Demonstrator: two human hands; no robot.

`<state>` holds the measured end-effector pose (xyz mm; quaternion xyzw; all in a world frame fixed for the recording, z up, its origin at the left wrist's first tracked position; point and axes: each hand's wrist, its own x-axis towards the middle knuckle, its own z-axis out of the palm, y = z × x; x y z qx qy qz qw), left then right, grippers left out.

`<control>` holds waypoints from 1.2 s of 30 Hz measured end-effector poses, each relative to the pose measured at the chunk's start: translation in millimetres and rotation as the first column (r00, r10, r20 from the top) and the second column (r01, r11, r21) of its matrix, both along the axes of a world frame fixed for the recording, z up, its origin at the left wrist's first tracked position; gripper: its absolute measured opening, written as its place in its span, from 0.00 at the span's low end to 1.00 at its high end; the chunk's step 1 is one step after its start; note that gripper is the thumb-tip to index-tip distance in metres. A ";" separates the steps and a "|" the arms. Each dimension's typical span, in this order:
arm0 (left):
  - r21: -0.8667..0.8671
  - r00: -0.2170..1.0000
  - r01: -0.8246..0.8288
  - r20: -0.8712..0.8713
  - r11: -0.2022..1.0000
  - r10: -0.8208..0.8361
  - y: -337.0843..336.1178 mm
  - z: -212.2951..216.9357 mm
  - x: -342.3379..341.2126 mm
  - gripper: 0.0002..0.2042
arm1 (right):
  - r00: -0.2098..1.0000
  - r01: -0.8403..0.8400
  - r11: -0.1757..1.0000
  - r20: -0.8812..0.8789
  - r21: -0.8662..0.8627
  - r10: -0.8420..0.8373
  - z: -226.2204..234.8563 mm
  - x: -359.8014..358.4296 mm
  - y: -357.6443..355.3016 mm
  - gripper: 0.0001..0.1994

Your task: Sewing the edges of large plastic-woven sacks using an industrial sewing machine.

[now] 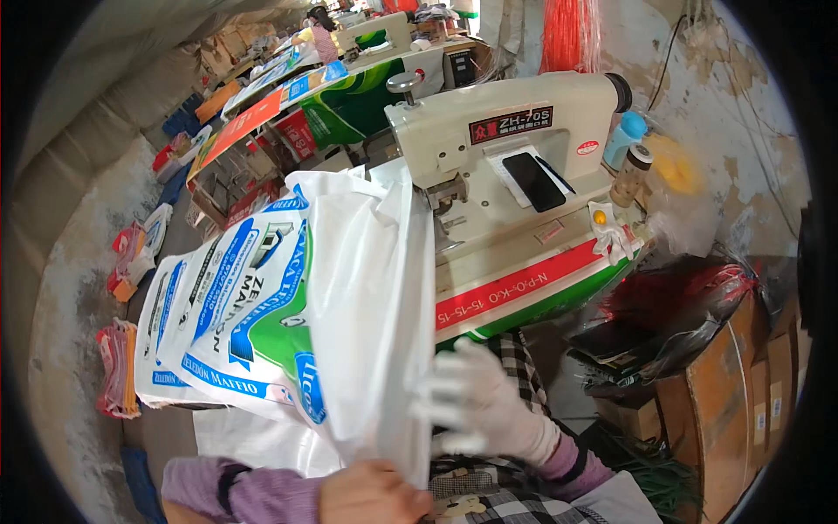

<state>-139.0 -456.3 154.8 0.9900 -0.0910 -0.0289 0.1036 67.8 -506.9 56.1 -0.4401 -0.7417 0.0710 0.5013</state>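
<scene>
A white woven sack (262,323) with blue and green print and a plain white inner liner lies over the table in front of a cream sewing machine (497,140). My right hand (476,402), in a white glove, presses flat against the sack's right edge with fingers spread. My bare left hand (371,493) pinches the sack's lower edge at the bottom of the view. The sack's top edge reaches the machine's needle area (449,196).
A black phone (534,181) lies on the machine bed, with a blue bottle (624,135) and a small jar (633,170) beside it. Cardboard boxes (742,384) stand at right. Sack stacks (118,367) lie on the floor at left. Another person (321,33) works at far benches.
</scene>
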 end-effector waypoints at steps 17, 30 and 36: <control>0.412 0.756 -0.287 -0.457 0.865 0.468 383.9 3.6 40.5 0.33 | 0.906 0.042 0.886 -0.357 -0.461 -0.229 -110.4 26.3 25.0 0.13; 0.448 0.824 -0.540 0.111 0.713 0.555 103.6 -41.2 -9.4 0.04 | 0.984 0.142 0.965 -0.076 -0.220 -0.162 -146.9 51.7 129.9 0.08; 0.003 0.806 -0.276 0.546 0.961 0.229 109.5 -66.9 -22.8 0.02 | 0.994 0.029 0.975 -0.094 -0.219 -0.051 -121.0 -30.5 78.1 0.08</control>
